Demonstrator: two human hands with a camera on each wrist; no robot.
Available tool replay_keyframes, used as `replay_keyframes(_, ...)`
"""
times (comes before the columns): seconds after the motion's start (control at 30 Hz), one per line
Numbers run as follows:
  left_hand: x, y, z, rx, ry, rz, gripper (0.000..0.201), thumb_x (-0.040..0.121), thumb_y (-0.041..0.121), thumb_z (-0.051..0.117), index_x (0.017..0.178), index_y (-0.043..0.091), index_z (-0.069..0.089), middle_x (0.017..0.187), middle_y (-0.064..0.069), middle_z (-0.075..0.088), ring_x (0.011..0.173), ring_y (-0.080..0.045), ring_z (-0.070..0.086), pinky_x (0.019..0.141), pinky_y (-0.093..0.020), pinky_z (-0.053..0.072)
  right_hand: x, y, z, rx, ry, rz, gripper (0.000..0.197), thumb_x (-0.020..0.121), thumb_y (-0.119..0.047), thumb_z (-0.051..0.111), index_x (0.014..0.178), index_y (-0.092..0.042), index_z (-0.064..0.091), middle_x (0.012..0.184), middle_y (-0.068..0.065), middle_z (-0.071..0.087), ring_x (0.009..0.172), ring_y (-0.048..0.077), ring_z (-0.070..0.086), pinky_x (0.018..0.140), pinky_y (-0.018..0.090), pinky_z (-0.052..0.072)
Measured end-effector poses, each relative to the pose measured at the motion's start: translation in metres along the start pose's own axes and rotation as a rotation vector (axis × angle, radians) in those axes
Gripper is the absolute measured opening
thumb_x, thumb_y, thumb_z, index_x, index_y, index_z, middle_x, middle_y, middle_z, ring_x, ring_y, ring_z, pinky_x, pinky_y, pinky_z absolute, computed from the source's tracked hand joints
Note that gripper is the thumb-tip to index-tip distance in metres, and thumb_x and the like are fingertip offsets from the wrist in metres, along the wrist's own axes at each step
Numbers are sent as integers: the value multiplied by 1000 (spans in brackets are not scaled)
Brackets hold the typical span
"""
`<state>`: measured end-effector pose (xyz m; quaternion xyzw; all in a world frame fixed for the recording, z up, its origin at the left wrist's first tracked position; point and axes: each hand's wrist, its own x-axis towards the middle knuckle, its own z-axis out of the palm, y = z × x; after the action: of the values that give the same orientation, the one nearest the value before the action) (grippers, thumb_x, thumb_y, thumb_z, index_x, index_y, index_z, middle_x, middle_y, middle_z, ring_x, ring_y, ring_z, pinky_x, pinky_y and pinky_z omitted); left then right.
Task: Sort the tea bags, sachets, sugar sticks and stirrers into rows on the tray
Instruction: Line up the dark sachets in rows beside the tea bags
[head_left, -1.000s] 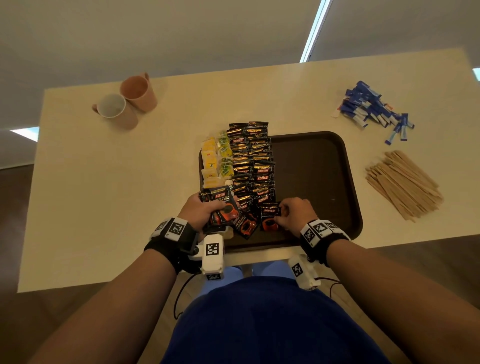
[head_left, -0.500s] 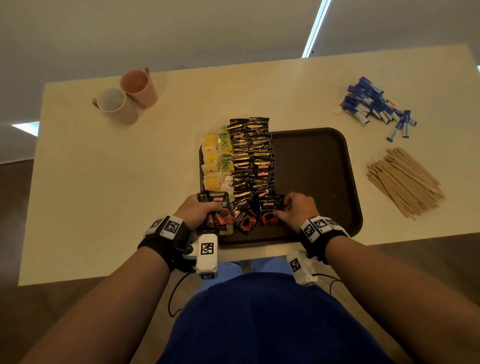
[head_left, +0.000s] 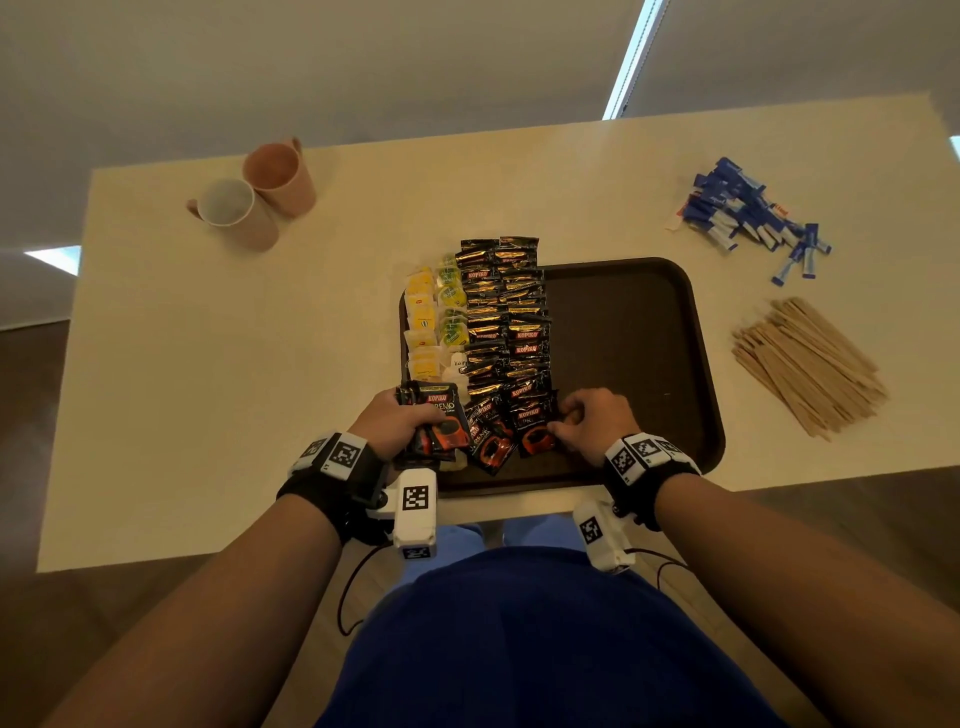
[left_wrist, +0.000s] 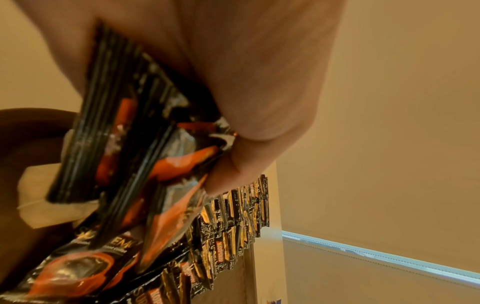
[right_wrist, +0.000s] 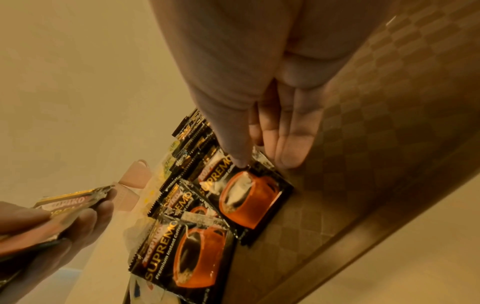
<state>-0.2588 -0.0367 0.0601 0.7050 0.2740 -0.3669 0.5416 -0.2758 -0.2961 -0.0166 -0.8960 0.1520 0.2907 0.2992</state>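
- Head view: the left hand (head_left: 397, 423) grips a stack of sachets (head_left: 436, 421) at the tray's (head_left: 634, 322) near left; the right hand (head_left: 592, 423) pinches the sachet (head_left: 535, 431) at the near end of the right sachet row. I would square it to the row, overlapping evenly. Sugar sticks (head_left: 748, 215) and stirrers (head_left: 810, 364) lie off the tray on the table (head_left: 208, 364).
- Left wrist: the stack is glossy, crinkly foil, fanned between thumb and fingers (left_wrist: 233, 176).
- Right wrist: thumb tip on the flat, serrated sachet; the tray floor is checkered.
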Motion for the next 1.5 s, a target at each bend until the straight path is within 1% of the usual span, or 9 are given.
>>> replay_keyframes(0.1, -1, -1, -3, -31, 12, -2, 31, 91, 12, 67, 121, 7, 61, 93, -12, 72, 62, -14, 71, 49, -22, 53, -7, -6, -8, 23, 111, -88, 18, 83, -31, 77, 91, -22, 63, 77, -7, 62, 73, 10, 59, 62, 18, 43)
replay_keyframes(0.17, -2, -1, -5, -71, 37, -10, 26, 90, 10, 68, 115, 7, 61, 92, -13, 72, 66, -19, 71, 50, -25, 54, -11, -17, -12, 7, 180, -215, 19, 85, -31, 74, 85, -25, 55, 77, -9, 55, 68, 7, 51, 58, 18, 36)
replay_keyframes(0.27, -6, 0, -10, -149, 74, -10, 21, 90, 8, 67, 111, 8, 61, 89, -14, 70, 63, -20, 69, 44, -24, 53, -14, -44, -7, -106, 54, -457, 14, 88, -29, 70, 99, -23, 63, 88, -12, 57, 74, 1, 50, 69, 22, 47)
replay_keyframes(0.4, -12, 1, -17, -200, 93, 3, 29, 91, 6, 65, 120, 3, 59, 89, -16, 69, 54, -16, 70, 41, -23, 51, -13, -75, 13, -344, -158, -588, 32, 92, -30, 65, 124, -29, 64, 109, -6, 66, 94, 12, 60, 81, 30, 53)
replay_keyframes(0.57, -16, -2, -25, -234, 107, 5, 36, 91, 5, 64, 126, -2, 57, 86, -14, 68, 49, -13, 68, 41, -22, 50, -12, -90, 29, -478, -178, -614, 36, 92, -32, 65, 127, -33, 59, 114, -5, 67, 101, 17, 63, 84, 33, 54)
replay_keyframes(0.9, -21, -5, -29, -277, 98, -4, 38, 92, 1, 62, 129, -7, 55, 83, -15, 66, 45, -12, 67, 39, -22, 49, -8, -96, 30, -556, -196, -589, 28, 92, -31, 63, 119, -26, 60, 106, 0, 67, 96, 22, 63, 83, 40, 55)
replay_keyframes(1.2, -16, -3, -29, -298, 84, -13, 39, 91, -1, 62, 129, -6, 55, 84, -16, 66, 47, -15, 68, 39, -24, 50, -4, -101, 30, -672, -210, -564, 29, 93, -35, 61, 120, -24, 58, 104, 2, 67, 91, 24, 64, 72, 35, 52)
replay_keyframes(1.37, -8, -6, -28, -285, 84, -25, 43, 90, 4, 66, 131, -3, 54, 93, -17, 69, 54, -17, 71, 43, -25, 52, -4, -97, 21, -643, -175, -539, 30, 92, -37, 62, 118, -24, 57, 102, 1, 66, 91, 24, 64, 78, 40, 56)
replay_keyframes(1.5, -4, -6, -26, -282, 80, -39, 46, 88, 7, 69, 131, 0, 54, 101, -19, 70, 70, -24, 71, 46, -28, 54, -2, -94, 14, -648, -148, -505, 30, 92, -37, 62, 118, -22, 55, 99, 1, 65, 90, 24, 64, 76, 39, 55)
